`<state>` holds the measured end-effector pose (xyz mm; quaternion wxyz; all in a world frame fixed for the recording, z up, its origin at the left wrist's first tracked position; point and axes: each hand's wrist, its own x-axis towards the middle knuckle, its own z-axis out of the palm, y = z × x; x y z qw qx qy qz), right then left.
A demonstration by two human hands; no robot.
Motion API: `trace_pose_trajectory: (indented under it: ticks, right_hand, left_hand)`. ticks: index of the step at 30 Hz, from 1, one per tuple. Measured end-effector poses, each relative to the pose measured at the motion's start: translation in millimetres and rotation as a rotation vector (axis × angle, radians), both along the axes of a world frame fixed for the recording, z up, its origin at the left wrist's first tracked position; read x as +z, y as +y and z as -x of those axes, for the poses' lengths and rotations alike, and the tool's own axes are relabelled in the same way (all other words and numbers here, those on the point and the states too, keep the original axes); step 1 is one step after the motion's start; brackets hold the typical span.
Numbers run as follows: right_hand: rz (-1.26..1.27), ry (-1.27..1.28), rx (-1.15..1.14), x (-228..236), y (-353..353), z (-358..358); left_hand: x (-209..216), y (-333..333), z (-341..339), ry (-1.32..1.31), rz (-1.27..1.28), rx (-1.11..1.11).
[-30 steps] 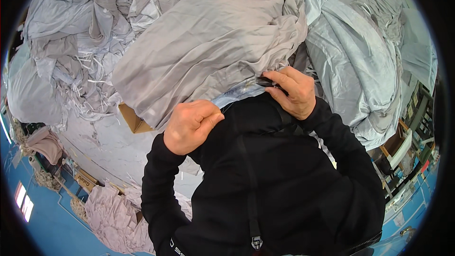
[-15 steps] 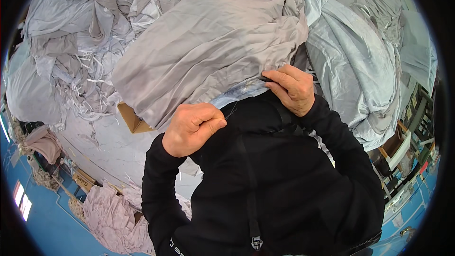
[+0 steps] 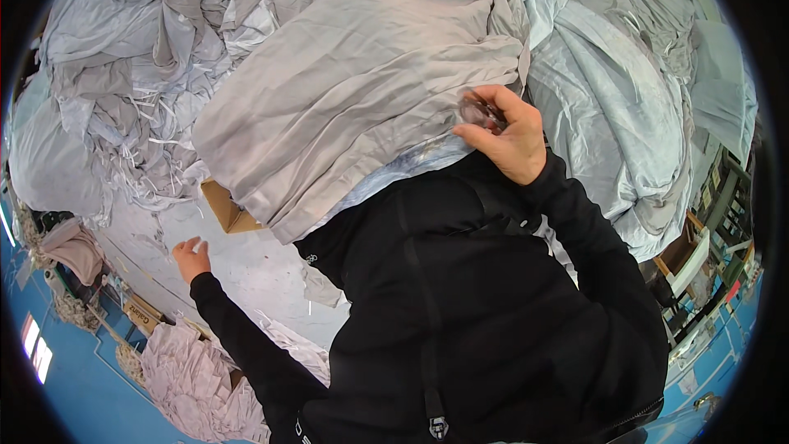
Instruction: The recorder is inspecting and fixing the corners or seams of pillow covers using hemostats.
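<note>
Grey fabric (image 3: 362, 74) lies in a large folded bundle in front of me, with a pale blue layer (image 3: 386, 173) showing along its near edge. Over that edge, at the right, my right hand (image 3: 518, 136) is closed around a small dark object (image 3: 483, 113), smeared by motion; its kind cannot be made out. My left hand (image 3: 192, 261) is away from the fabric, stretched out to the left above the white table. Its fingers look loosely apart, and nothing shows in them.
An opened cardboard box (image 3: 230, 210) sits at the bundle's left. More grey and bluish fabric (image 3: 612, 107) is heaped to the right and far left. Crumpled pink cloth (image 3: 193, 374) lies at the lower left. Wooden frames (image 3: 690, 251) stand at the right above a blue floor (image 3: 90, 378).
My left hand has swung away from the fabric edge, out to the left, and the thread at its fingertips no longer shows. My right hand has lifted slightly off the edge, its dark object turning.
</note>
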<state>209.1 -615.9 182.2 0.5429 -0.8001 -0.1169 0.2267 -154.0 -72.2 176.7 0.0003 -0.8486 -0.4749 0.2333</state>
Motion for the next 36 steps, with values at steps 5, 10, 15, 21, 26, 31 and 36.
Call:
trace_pose_trajectory:
  ticks: [5, 10, 15, 21, 26, 31, 36]
  right_hand:
    - [0.168, -0.158, 0.098, -2.2, 25.3, -6.3]
    - [-0.005, 0.041, -0.035, -23.4, 9.7, -3.7]
    - [-0.244, 0.417, -0.138, -8.4, 7.1, -9.8]
    - [-0.263, 0.609, -0.186, -10.2, 1.2, -11.4]
    - [-0.334, 0.565, -0.140, -11.4, -4.9, -10.1]
    - [-0.365, 0.459, -0.122, -4.1, -11.0, -10.0]
    - [-0.441, 0.453, -0.141, 12.1, -5.2, -8.8]
  left_hand:
    - [-23.2, 38.3, 50.3, -0.084, -0.253, -0.037]
    - [25.3, -47.0, -97.8, -0.584, -0.345, -0.197]
    - [76.4, -187.7, -211.2, -1.116, 0.342, -0.267]
    - [58.2, -317.3, -285.6, -1.111, 1.033, -0.370]
    - [35.2, -363.9, -301.4, -1.091, 1.134, -0.353]
    - [8.4, -379.3, -313.4, -1.087, 1.071, -0.433]
    - [4.4, -383.5, -319.3, -1.041, 1.034, -0.484]
